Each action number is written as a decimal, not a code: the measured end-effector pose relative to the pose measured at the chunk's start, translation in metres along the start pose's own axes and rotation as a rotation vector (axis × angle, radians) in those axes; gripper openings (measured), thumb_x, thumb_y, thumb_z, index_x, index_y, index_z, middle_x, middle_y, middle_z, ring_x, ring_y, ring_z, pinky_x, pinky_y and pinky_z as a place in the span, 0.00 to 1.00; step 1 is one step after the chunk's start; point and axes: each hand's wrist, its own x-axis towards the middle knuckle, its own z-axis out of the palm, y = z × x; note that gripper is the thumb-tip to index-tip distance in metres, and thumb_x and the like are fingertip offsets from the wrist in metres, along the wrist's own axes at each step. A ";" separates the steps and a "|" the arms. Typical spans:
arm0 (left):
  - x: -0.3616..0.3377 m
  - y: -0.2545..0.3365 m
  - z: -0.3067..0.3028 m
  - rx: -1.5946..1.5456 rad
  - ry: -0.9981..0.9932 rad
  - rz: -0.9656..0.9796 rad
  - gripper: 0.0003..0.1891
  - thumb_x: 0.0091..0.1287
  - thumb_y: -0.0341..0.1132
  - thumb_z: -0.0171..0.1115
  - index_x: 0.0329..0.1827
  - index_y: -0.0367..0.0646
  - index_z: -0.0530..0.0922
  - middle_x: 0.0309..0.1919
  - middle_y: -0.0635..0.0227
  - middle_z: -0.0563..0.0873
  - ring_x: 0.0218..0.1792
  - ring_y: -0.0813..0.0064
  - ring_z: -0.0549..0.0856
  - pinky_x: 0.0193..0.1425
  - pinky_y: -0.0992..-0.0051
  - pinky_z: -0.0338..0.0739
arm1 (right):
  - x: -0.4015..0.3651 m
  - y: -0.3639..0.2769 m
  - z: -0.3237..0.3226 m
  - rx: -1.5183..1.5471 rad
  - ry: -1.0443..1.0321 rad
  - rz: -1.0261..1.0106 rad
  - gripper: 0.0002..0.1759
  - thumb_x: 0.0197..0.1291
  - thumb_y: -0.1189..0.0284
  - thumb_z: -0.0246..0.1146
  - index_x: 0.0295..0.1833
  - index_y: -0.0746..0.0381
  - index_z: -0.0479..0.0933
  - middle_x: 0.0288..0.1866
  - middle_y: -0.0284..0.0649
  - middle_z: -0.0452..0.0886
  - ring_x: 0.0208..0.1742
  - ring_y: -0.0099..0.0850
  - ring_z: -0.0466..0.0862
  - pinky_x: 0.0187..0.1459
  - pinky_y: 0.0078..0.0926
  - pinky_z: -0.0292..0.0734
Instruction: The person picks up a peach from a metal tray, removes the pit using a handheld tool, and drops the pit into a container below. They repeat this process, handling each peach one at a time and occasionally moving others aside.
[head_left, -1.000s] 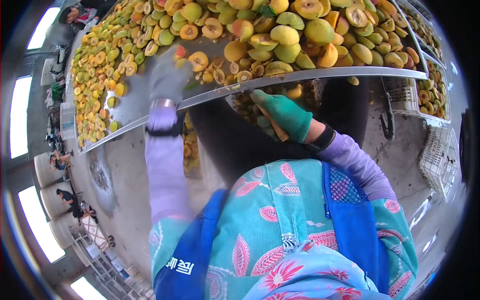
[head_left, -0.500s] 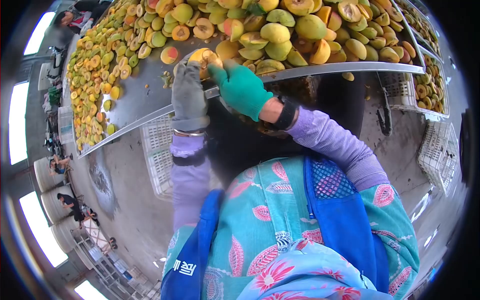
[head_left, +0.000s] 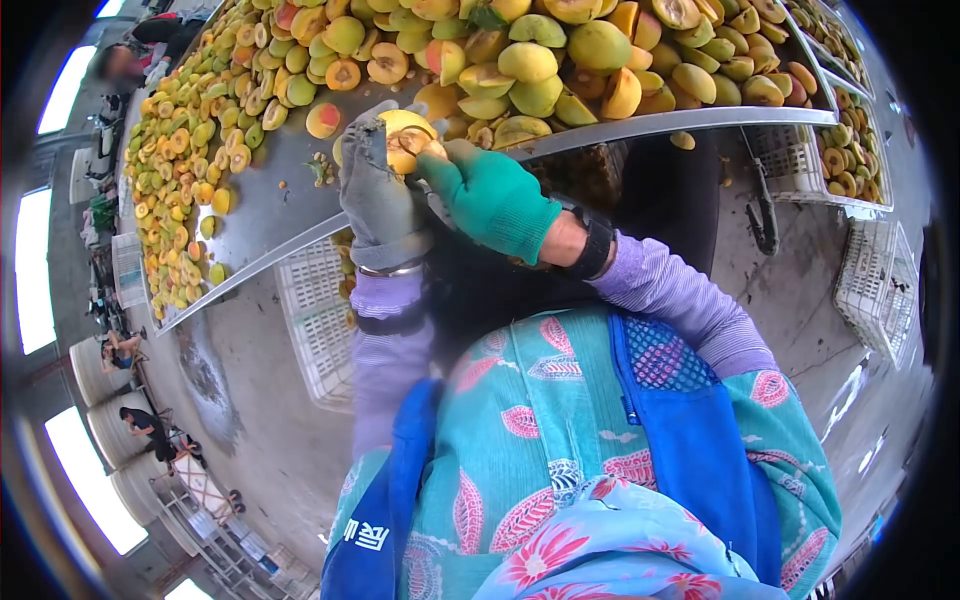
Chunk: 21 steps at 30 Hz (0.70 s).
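My left hand (head_left: pixel 382 190), in a worn grey glove, is closed around a yellow peach (head_left: pixel 408 132) whose cut, brownish face is turned toward my right hand. My right hand (head_left: pixel 495 200), in a green glove, has its thumb and fingers closed together at the edge of that cut face. Whatever is between those fingers is hidden. Both hands are just above the near rim of a metal table (head_left: pixel 270 205). Beyond them lies a heap of halved and whole peaches (head_left: pixel 530 65), and a single reddish peach (head_left: pixel 323 120) sits just left of the heap.
A white plastic crate (head_left: pixel 318 325) stands on the floor below the table, left of my legs. At the right are a crate with peach halves (head_left: pixel 850 150) and another white crate (head_left: pixel 878 290). People (head_left: pixel 148 430) sit far off at the left.
Both hands stay together at the peach, and its cut face shows more now. My right hand is slightly lower and further right. The whole view has shifted a little.
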 end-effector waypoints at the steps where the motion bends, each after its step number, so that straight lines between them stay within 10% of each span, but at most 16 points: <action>1: 0.000 0.001 0.002 0.059 -0.002 0.042 0.14 0.65 0.29 0.58 0.54 0.39 0.76 0.48 0.61 0.82 0.47 0.65 0.84 0.52 0.69 0.81 | 0.000 0.000 -0.001 0.017 -0.001 0.018 0.26 0.69 0.53 0.51 0.42 0.70 0.72 0.31 0.59 0.80 0.35 0.57 0.81 0.36 0.51 0.75; 7: -0.001 -0.005 -0.002 0.215 -0.006 0.184 0.13 0.64 0.29 0.60 0.52 0.38 0.77 0.44 0.61 0.83 0.44 0.66 0.85 0.47 0.71 0.80 | 0.002 0.017 0.007 0.033 -0.023 -0.095 0.25 0.70 0.54 0.51 0.44 0.70 0.72 0.31 0.60 0.79 0.35 0.58 0.80 0.37 0.51 0.74; 9: -0.001 -0.002 0.000 0.433 0.020 0.284 0.12 0.66 0.31 0.60 0.51 0.37 0.77 0.44 0.62 0.83 0.42 0.66 0.85 0.46 0.71 0.80 | 0.001 0.018 0.006 0.015 -0.003 -0.105 0.21 0.71 0.57 0.51 0.46 0.67 0.73 0.30 0.51 0.80 0.32 0.45 0.80 0.36 0.41 0.75; 16: -0.004 -0.012 0.021 -0.168 0.146 0.105 0.12 0.74 0.37 0.52 0.49 0.35 0.72 0.43 0.55 0.83 0.42 0.69 0.84 0.47 0.71 0.82 | 0.003 0.023 0.017 0.475 -0.031 -0.031 0.21 0.73 0.58 0.50 0.49 0.67 0.74 0.33 0.47 0.79 0.35 0.33 0.77 0.41 0.32 0.73; 21: -0.008 0.009 0.030 -0.343 0.200 -0.004 0.12 0.74 0.38 0.51 0.50 0.36 0.70 0.44 0.54 0.82 0.41 0.66 0.84 0.47 0.70 0.82 | -0.005 0.012 0.015 0.252 0.104 -0.104 0.22 0.73 0.58 0.48 0.47 0.68 0.74 0.32 0.47 0.78 0.35 0.35 0.78 0.40 0.32 0.73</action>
